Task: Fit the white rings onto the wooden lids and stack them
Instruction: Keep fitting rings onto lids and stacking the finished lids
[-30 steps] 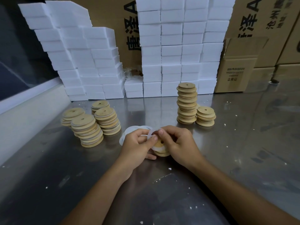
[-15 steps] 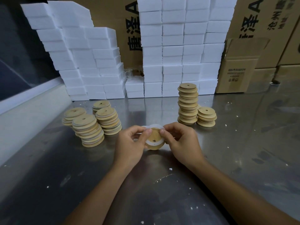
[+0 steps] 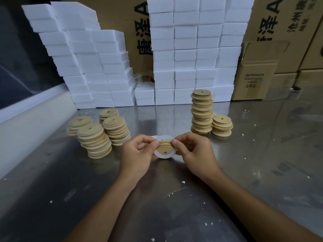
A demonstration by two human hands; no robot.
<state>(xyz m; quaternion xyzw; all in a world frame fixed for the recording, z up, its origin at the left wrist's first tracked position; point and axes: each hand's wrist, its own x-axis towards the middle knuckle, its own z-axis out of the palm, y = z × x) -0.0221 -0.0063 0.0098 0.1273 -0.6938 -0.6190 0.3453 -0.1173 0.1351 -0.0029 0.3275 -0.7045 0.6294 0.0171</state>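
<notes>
On the steel table (image 3: 262, 172), the lid (image 3: 164, 149) is held just above the surface at the centre, with lid stacks (image 3: 97, 137) at ten o'clock and more stacks (image 3: 201, 112) at one o'clock. The white ring (image 3: 163, 155) is best worked round the rim evenly, a little at a time. The left hand (image 3: 138, 154) and right hand (image 3: 194, 151) are curled inward, lid and ring pinched from nine and three o'clock.

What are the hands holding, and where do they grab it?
Both hands, left hand and right hand, pinch one wooden lid with its white ring at opposite edges.
</notes>
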